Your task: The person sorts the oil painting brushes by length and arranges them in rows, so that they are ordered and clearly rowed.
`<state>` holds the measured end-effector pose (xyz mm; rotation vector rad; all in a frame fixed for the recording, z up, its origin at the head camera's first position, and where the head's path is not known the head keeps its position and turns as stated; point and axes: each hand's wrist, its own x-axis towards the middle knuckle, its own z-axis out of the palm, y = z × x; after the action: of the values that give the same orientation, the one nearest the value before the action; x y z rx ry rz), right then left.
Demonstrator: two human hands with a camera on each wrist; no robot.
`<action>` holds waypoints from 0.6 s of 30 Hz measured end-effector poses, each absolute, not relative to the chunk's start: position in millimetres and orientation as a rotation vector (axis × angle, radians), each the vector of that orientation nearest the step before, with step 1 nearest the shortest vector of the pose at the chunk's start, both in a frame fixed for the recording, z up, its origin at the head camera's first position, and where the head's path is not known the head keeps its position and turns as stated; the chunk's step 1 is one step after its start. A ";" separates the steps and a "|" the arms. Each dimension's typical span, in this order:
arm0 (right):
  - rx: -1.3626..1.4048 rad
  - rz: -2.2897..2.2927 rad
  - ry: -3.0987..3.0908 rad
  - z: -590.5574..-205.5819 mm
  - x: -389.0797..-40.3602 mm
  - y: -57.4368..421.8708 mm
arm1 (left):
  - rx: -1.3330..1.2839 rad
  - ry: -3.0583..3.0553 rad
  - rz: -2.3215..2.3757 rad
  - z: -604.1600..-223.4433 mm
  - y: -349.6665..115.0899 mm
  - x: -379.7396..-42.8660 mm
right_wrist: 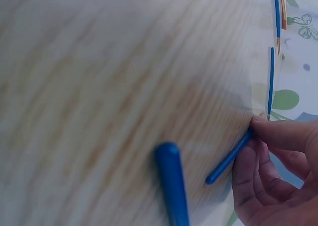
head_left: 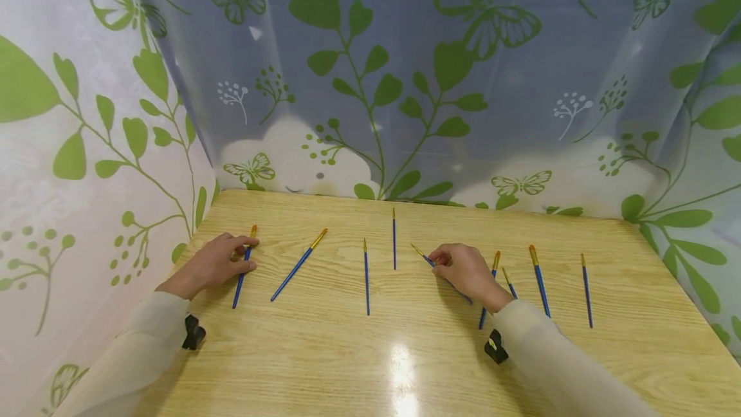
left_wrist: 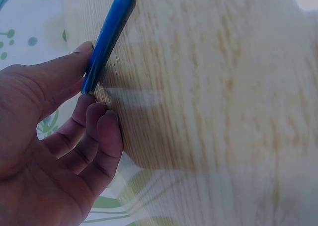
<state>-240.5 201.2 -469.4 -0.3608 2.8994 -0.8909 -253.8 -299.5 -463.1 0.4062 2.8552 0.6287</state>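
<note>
At the table's left side, my left hand [head_left: 217,261] pinches a blue-handled paintbrush [head_left: 238,291] between thumb and fingers. Its orange-tipped bristles point away from me; in the left wrist view the blue handle [left_wrist: 109,39] sticks out past the fingertips. Right of the middle, my right hand [head_left: 467,270] pinches a thin paintbrush [head_left: 424,256] that slants with its tip to the far left. The right wrist view shows that brush's handle [right_wrist: 228,157] between thumb and fingers, close to the tabletop. Part of the brush is hidden under the hand.
Between the hands lie a slanted paintbrush [head_left: 298,267] and two thin upright-lying ones [head_left: 366,282], [head_left: 394,240]. Several more paintbrushes [head_left: 539,278] lie around and right of my right forearm. A patterned curtain [head_left: 370,82] borders the wooden table [head_left: 324,359] at the back and left.
</note>
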 end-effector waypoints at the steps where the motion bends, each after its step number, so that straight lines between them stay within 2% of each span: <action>1: -0.351 -0.889 2.905 -469.3 -240.7 200.7 | 0.407 2.855 0.630 -463.0 -299.4 -253.9; 11: -0.277 -0.905 2.891 -465.2 -242.6 197.7 | 0.415 2.855 0.628 -462.7 -299.3 -254.6; 18: -0.337 -0.857 2.883 -465.9 -243.7 197.2 | 0.421 2.858 0.630 -464.7 -299.8 -255.3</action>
<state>-243.7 197.2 -465.9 -0.3371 2.8830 -0.8570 -255.3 -299.8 -464.7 0.4206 2.8581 0.6302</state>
